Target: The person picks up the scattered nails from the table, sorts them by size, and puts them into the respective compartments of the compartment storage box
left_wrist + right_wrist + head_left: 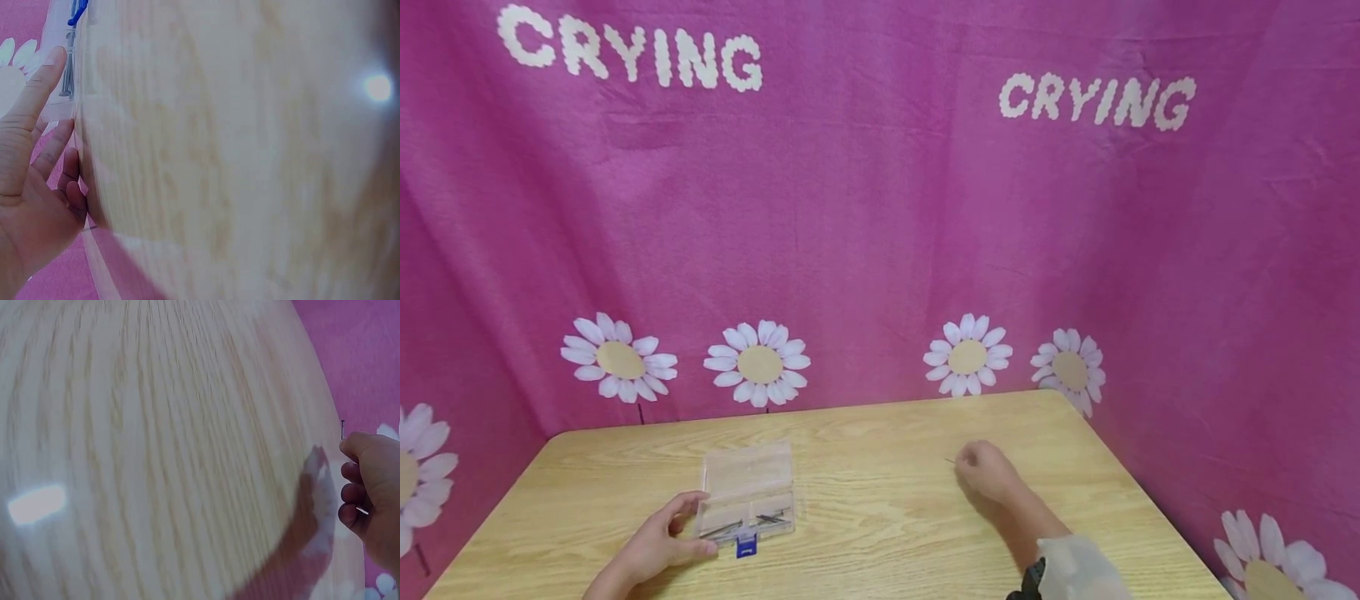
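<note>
A clear plastic box (748, 492) lies with its lid folded back on the left part of the table. Dark nails (724, 529) lie in its left compartment, and more nails (771, 517) in the right one. My left hand (658, 537) holds the box at its left end, thumb at the front corner and fingers round the back of that side. On the right, my right hand (988, 473) is above the table, pinching a thin nail (342, 429) between thumb and forefinger. In the right wrist view the nail's flat head points up, away from the fingertips.
A blue latch (747, 546) sits on the box's front edge. The wooden table (865, 467) reaches back to a pink curtain (865, 208) with daisies and white letters, which also hangs along both sides.
</note>
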### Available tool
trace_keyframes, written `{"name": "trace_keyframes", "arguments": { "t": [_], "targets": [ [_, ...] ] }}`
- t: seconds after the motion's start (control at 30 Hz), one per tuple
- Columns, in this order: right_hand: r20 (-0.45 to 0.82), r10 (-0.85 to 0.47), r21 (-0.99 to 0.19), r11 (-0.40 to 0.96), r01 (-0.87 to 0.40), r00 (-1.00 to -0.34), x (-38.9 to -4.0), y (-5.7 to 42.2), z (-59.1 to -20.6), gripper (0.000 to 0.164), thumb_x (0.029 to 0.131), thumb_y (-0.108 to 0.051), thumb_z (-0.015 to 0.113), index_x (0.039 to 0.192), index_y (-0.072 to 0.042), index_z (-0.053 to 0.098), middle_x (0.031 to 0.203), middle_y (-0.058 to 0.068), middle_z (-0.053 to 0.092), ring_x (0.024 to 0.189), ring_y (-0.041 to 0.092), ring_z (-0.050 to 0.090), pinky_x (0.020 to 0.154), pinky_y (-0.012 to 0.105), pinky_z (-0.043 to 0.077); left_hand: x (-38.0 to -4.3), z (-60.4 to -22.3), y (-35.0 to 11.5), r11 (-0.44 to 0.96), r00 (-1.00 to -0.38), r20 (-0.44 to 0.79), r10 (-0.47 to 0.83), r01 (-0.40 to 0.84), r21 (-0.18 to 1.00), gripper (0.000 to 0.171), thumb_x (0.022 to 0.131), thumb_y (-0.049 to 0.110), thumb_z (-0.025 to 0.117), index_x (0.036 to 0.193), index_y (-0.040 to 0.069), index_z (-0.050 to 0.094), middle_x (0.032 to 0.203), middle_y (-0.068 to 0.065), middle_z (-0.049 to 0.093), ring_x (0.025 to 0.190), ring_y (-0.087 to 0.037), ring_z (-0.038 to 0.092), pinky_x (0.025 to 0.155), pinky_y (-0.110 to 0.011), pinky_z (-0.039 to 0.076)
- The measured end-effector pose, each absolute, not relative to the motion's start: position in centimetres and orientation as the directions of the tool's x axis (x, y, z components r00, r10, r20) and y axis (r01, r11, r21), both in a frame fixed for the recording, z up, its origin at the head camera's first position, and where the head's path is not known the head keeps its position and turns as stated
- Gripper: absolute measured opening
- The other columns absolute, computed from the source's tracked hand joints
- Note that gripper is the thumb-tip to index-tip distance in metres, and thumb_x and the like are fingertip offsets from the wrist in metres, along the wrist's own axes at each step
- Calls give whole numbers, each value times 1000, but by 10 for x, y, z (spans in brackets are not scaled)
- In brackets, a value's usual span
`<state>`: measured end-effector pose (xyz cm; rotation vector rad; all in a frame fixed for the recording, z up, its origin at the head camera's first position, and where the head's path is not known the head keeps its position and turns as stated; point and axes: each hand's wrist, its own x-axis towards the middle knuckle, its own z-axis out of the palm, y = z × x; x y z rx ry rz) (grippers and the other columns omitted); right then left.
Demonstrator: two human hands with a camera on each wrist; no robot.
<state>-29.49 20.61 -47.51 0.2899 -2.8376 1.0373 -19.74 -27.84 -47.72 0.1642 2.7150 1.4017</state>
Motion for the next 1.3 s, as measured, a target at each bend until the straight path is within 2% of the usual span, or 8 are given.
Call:
{"name": "trace_keyframes", "arguments": {
  "t": [0.13, 0.43, 0.7, 1.03, 1.17, 1.3],
  "targets": [
    [155, -166, -668, 709, -227, -974, -294, 194, -471, 7, 83, -5, 59, 83, -1, 64, 78, 4, 62, 76, 15, 55, 72, 33, 49, -197, -478, -278, 586, -991, -11, 133, 70, 807, 75, 71, 21, 81, 133, 3, 42, 133, -28, 48, 123, -39, 44, 98, -49, 37],
    [152, -224, -778, 574, -256, -963, -294, 168, -468, 11, 88, -5, 56, 80, 1, 60, 74, 5, 57, 72, 14, 52, 68, 28, 47, -199, -476, -278, 580, -990, -16, 138, 68, 812, 75, 71, 21, 81, 132, 3, 43, 133, -26, 49, 120, -35, 46, 96, -43, 38],
    [149, -291, -786, 545, -291, -945, -289, 145, -464, 10, 87, -6, 57, 85, 3, 60, 79, 7, 59, 75, 15, 53, 69, 28, 48, -198, -475, -278, 585, -990, -8, 142, 77, 808, 75, 71, 22, 81, 132, 3, 43, 131, -25, 51, 115, -28, 49, 92, -33, 41],
    [191, -367, -717, 581, -385, -910, -289, 116, -463, 10, 87, -7, 57, 83, 1, 63, 78, 6, 62, 74, 12, 53, 69, 26, 48, -198, -477, -280, 594, -992, -33, 125, 48, 803, 77, 71, 23, 81, 134, 3, 42, 134, -29, 46, 124, -43, 42, 99, -57, 35],
    [197, -402, -708, 573, -414, -894, -288, 106, -462, 10, 85, -5, 57, 84, 2, 64, 80, 8, 63, 74, 13, 54, 68, 27, 48, -200, -479, -281, 594, -991, -38, 129, 46, 803, 77, 72, 24, 81, 135, 4, 41, 135, -29, 45, 125, -45, 41, 99, -59, 34],
    [202, -421, -704, 565, -430, -884, -288, 97, -462, 10, 84, -4, 57, 85, 3, 64, 80, 9, 63, 73, 12, 53, 67, 25, 48, -200, -480, -281, 581, -991, -35, 129, 46, 813, 77, 72, 23, 81, 135, 4, 41, 134, -27, 47, 123, -40, 44, 99, -55, 36]
  ]
}}
